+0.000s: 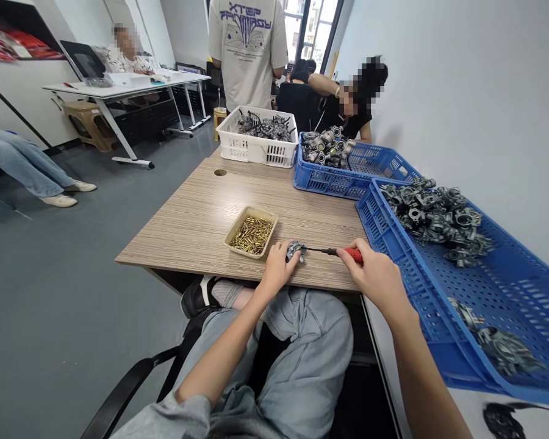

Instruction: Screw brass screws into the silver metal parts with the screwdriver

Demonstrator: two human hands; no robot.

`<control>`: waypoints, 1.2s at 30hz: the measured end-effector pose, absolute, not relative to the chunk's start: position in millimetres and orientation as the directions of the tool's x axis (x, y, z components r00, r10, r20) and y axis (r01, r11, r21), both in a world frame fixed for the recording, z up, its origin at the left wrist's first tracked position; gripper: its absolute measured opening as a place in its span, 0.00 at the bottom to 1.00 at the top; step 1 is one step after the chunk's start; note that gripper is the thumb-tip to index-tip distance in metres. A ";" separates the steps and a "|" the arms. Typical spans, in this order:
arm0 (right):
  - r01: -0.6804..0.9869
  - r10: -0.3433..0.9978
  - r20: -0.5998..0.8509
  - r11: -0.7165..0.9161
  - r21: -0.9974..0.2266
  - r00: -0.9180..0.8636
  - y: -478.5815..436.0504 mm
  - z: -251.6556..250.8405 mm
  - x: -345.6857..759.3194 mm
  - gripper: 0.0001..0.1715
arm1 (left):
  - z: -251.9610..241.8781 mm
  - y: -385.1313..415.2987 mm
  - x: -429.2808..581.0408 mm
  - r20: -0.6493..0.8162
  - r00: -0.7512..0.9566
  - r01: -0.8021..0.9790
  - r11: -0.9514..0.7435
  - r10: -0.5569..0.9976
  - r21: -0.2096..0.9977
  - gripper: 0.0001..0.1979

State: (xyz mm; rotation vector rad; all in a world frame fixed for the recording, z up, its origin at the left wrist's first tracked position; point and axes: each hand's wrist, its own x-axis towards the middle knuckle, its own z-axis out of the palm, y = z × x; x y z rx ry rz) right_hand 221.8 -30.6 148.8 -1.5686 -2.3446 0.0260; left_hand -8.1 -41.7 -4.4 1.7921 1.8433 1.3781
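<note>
Near the front edge of the wooden table [187, 210], my left hand [278, 266] grips a small grey metal carburetor [296, 249], its fingers partly covering the part. My right hand [370, 268] is closed around the red handle of a screwdriver [333, 251]. The screwdriver lies almost level, its dark shaft pointing left and its tip meeting the carburetor. Just left of and behind my left hand stands a cream plastic tray [232, 239] full of small brass-coloured pieces [252, 235], slim like jets or screws.
A blue crate [443, 329] holding carburetors [434, 213] runs along my right. Behind it are another blue crate [329, 181] and a white basket [256, 149], both with metal parts. Several people are around, one standing [247, 61] beyond the table.
</note>
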 end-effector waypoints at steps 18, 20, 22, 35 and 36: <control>0.885 0.913 0.229 0.390 -0.256 -0.336 -29.2 151.3 223.4 0.18 | -3.0 -42.5 -7.5 0.425 -0.232 0.645 -0.189 0.875 0.741 0.16; 0.864 0.909 0.241 0.402 -0.301 -0.339 -28.1 152.5 225.7 0.17 | -3.4 -43.1 -6.9 0.425 -0.216 0.637 -0.203 0.879 0.744 0.17; 0.859 0.909 0.251 0.402 -0.318 -0.333 -27.8 153.1 226.9 0.17 | -3.7 -43.6 -6.4 0.427 -0.201 0.626 -0.220 0.882 0.748 0.18; 0.903 0.892 0.254 0.412 -0.119 -0.374 -47.3 154.0 209.1 0.18 | -4.6 -42.8 -5.4 0.439 -0.248 0.591 -0.225 0.864 0.775 0.18; 0.903 0.892 0.249 0.414 -0.115 -0.377 -47.4 154.1 208.8 0.18 | -5.1 -42.8 -5.4 0.436 -0.245 0.593 -0.222 0.866 0.774 0.18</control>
